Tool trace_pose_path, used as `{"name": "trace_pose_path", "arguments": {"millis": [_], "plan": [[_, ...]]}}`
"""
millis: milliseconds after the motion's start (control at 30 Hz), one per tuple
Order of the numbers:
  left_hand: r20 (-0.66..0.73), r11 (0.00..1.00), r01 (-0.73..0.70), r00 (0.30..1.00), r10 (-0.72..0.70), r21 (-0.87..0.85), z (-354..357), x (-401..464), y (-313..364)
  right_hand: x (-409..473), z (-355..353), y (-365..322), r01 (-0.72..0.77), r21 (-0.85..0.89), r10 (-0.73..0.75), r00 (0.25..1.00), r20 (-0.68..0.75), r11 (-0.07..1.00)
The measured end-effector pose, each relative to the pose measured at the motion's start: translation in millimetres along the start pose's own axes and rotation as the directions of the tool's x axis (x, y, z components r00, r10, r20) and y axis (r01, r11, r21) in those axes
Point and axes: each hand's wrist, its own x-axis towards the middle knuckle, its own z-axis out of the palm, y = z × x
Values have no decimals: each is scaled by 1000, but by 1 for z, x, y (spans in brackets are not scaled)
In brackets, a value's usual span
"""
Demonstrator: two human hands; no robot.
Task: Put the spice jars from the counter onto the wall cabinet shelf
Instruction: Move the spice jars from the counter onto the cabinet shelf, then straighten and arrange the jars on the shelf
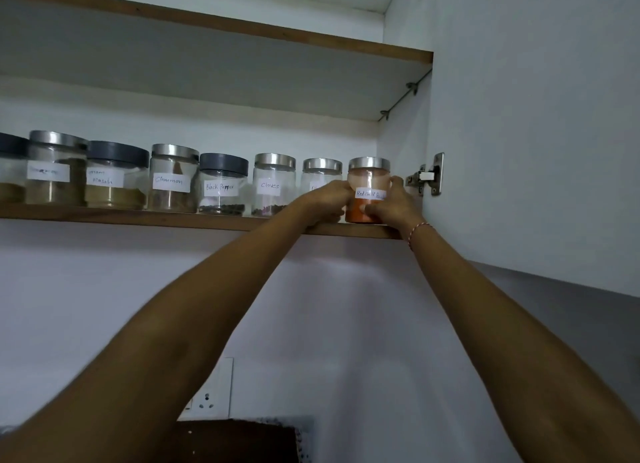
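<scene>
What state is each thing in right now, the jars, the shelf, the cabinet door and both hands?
Red chilli powder jar: lidded, upright at the shelf's right end, held by both hands.
Left hand: curled on the jar's left side.
Right hand: curled on the jar's right side.
Cloves jar: lidded, upright.
Black pepper jar: lidded, upright.
Cinnamon jar: lidded, upright.
Shelf: carries a row of jars.
Cabinet door: open.

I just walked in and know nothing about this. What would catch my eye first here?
Two bare arms reach up, the left hand and right hand holding a red chilli powder jar at the right end of the shelf. Beside it runs a row of labelled jars, among them cloves and black pepper.
</scene>
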Motion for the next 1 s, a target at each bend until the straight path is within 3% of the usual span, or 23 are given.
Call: {"name": "trace_pose_path", "arguments": {"millis": [100,200,267,333,400,500,567,733,833,1000], "plan": [[-29,997,-32,999,34,72,2,7,-6,6,6,0,-35,-108,43,996,75,994],[-56,993,-35,998,42,113,5,12,-8,9,13,0,-60,-176,73,995,65,983],[-95,970,-43,993,67,237,9,17,-11,8,16,0,-94,-229,107,993,45,969],[-181,881,-45,972,147,471,15,14,-16,5,17,-2,-129,-260,137,990,14,957],[-284,736,-38,908,307,676,20,3,-24,-2,18,-3,-120,-276,105,992,-69,953],[-298,531,-48,783,546,846,24,-17,-46,-26,24,-1,37,-297,-122,954,-272,954],[-267,442,-9,785,559,897,19,-32,-60,-46,34,5,180,-393,-310,902,-299,902],[-236,339,67,842,486,938,-15,-79,-94,-83,67,3,410,-516,-547,825,-141,752],[-229,307,96,871,434,947,-41,-115,-107,-100,90,-18,465,-500,-579,810,-94,731],[-301,280,193,856,419,940,-102,-173,-120,-126,138,-72,530,-526,-577,812,88,665]]}}
